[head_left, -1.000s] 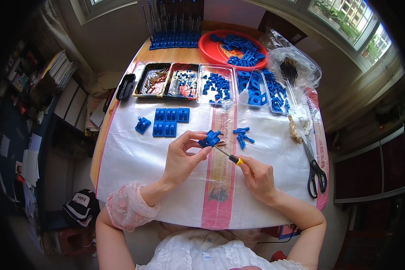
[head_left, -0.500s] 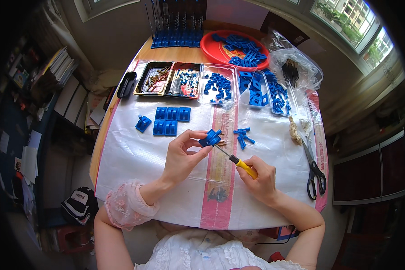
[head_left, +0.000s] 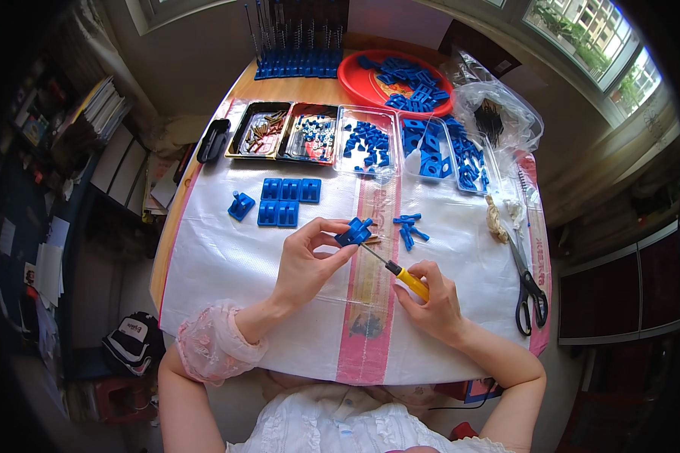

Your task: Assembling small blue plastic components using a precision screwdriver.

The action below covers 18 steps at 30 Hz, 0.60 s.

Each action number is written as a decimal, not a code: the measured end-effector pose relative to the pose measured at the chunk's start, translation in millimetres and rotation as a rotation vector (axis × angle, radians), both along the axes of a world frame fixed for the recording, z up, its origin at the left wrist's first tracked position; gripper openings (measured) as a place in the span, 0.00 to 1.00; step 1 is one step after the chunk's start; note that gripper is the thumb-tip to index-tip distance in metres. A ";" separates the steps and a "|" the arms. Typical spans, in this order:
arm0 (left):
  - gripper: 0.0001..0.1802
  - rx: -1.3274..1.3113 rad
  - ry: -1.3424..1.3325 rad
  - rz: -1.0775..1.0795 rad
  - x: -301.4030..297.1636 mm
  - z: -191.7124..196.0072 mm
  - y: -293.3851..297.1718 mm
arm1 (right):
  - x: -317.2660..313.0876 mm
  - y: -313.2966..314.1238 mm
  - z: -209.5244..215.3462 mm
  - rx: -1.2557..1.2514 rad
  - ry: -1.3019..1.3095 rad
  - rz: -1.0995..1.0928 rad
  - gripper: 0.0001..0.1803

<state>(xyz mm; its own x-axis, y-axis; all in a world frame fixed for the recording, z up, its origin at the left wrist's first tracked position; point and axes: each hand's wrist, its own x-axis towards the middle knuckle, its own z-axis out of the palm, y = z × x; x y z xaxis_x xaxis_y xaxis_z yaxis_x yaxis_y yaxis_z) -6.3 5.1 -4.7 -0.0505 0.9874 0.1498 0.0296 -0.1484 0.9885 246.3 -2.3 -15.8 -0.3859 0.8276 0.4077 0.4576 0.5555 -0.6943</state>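
Observation:
My left hand [head_left: 304, 260] pinches a small blue plastic part [head_left: 353, 232] above the white table cover. My right hand [head_left: 429, 303] grips a screwdriver with a yellow handle [head_left: 409, 280]; its thin shaft runs up and left to the blue part. A few loose blue pieces [head_left: 409, 227] lie just right of the part. Finished blue blocks [head_left: 287, 200] sit in a flat group to the upper left, with one separate blue block [head_left: 241, 204] beside them.
Trays of screws [head_left: 258, 130], small hardware [head_left: 310, 137] and blue parts [head_left: 368, 143] line the far side. A red dish [head_left: 364, 74] of blue parts, a blue rack of springs [head_left: 296, 60], a plastic bag [head_left: 499, 113] and scissors [head_left: 527, 291] at right.
My right hand has slid slightly down and right along the screwdriver handle. The left hand keeps the blue part in the same place.

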 end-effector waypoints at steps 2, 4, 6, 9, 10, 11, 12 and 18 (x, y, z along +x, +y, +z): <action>0.14 -0.002 0.001 0.001 -0.5 0.0 0.0 | 1.5 1.3 -3.7 0.009 0.025 -0.011 0.15; 0.14 -0.002 0.003 0.000 -0.5 -0.3 -0.2 | 1.9 4.1 -2.0 0.036 0.016 -0.014 0.13; 0.14 -0.006 -0.005 -0.002 -0.3 0.1 -0.8 | 1.4 3.9 5.6 0.074 -0.061 -0.028 0.11; 0.14 -0.013 -0.011 -0.006 -1.1 0.4 -1.5 | 5.6 3.0 8.8 0.034 -0.223 -0.035 0.11; 0.14 -0.016 -0.013 -0.009 -0.9 0.3 -1.3 | 7.9 2.4 9.0 0.003 -0.286 -0.037 0.11; 0.13 -0.017 -0.013 -0.013 -0.5 0.2 -1.0 | 8.3 2.4 8.8 -0.010 -0.289 -0.036 0.12; 0.13 -0.017 -0.012 -0.017 -0.2 0.2 -0.8 | 8.4 2.6 8.2 -0.023 -0.291 -0.034 0.13; 0.14 -0.001 -0.008 0.003 -0.9 -2.7 0.9 | -2.3 0.9 11.0 0.019 -0.077 -0.025 0.18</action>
<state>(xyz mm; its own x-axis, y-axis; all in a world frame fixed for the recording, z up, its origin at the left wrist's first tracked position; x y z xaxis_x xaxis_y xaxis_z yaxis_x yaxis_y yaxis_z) -7.2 5.9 -7.4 -0.0547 0.9874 0.1482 0.0221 -0.1472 0.9889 244.0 -1.4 -4.8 -0.3955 0.8299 0.3934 0.5232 0.5556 -0.6462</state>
